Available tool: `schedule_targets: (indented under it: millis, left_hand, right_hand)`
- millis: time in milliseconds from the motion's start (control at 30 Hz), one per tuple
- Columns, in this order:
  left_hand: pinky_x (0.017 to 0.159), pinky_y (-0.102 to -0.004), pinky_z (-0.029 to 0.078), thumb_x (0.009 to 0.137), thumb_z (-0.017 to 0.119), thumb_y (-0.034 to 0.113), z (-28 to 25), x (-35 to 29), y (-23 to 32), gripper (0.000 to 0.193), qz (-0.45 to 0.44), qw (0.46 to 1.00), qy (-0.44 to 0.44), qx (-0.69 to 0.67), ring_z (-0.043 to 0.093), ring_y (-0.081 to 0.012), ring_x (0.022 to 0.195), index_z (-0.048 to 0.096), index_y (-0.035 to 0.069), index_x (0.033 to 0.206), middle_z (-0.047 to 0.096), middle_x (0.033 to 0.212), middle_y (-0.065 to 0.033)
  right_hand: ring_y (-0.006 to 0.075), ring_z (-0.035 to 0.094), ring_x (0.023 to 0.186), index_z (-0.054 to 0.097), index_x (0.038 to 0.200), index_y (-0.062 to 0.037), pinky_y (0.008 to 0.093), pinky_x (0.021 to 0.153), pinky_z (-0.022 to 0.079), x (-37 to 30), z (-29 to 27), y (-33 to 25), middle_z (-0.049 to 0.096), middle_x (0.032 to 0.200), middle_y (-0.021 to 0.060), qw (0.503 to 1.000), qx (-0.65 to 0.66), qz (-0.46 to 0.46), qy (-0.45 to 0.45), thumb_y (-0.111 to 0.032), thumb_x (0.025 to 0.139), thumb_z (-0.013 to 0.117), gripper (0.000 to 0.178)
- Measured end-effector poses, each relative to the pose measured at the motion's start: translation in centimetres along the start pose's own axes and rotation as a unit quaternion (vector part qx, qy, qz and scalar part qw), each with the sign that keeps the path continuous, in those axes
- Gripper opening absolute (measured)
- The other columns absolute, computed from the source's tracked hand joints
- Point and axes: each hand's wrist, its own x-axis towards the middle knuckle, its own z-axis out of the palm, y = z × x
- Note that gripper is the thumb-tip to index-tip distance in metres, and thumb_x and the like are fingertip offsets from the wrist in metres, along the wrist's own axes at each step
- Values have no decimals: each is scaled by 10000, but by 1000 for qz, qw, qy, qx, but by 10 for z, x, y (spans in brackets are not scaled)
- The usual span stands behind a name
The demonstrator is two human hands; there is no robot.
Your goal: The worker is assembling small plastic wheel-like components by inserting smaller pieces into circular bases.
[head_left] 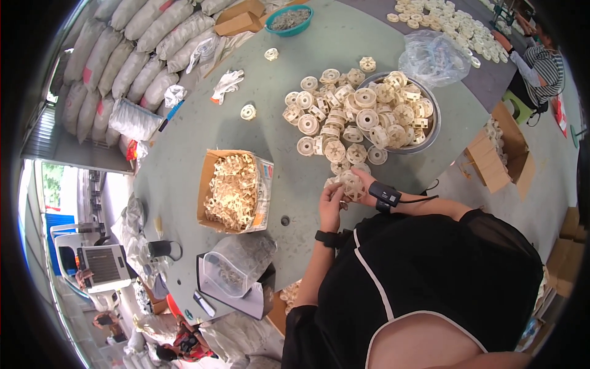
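Held part, head view: the cream ring-shaped piece (352, 185) is up in front of the torso, over the table (301, 240), probably for a close look and two-handed access.
Right hand (367, 183): gripping that piece from its 3 o'clock side, seemingly to steady it.
Left hand (331, 202): fingers bent in at its 8 o'clock edge; I cannot tell whether they pinch anything.
Loose cream parts (308, 124): spread at 12 o'clock from the hands, presumably for easy picking.
Metal bowl (436, 126): at 1 o'clock, heaped with similar parts, its wall containing them.
Cardboard box (204, 190): at 9 o'clock, keeping smaller cream pieces (230, 194) together.
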Motion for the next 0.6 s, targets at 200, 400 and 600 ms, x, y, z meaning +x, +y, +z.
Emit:
schedule_targets:
  millis: [200, 400, 600]
  left_hand:
    - [460, -183, 399, 784, 561, 125, -9, -1, -15, 225, -1, 998, 38, 52, 513, -71, 588, 523, 14, 975, 556, 751, -22]
    - [440, -169, 372, 744, 598, 100, -13, -8, -11, 214, 48, 993, 6, 108, 488, -45, 566, 552, 25, 939, 544, 715, 4]
    - [424, -167, 353, 704, 647, 105, -35, -18, -30, 136, 103, 964, 36, 242, 431, -25, 503, 586, 39, 805, 508, 604, 30]
  right_hand:
    - [211, 567, 743, 514, 992, -79, 358, 635, 465, -9, 9, -6, 585, 879, 60, 995, -78, -23, 48, -401, 843, 398, 374]
    - [221, 572, 762, 506, 1003, -82, 371, 643, 482, -7, 7, -6, 576, 880, 80, 991, -88, 80, 56, -444, 820, 416, 415]
    - [227, 549, 854, 508, 1031, -114, 387, 696, 462, 6, -8, 12, 564, 978, 68, 988, -70, 133, 47, -450, 826, 396, 409]
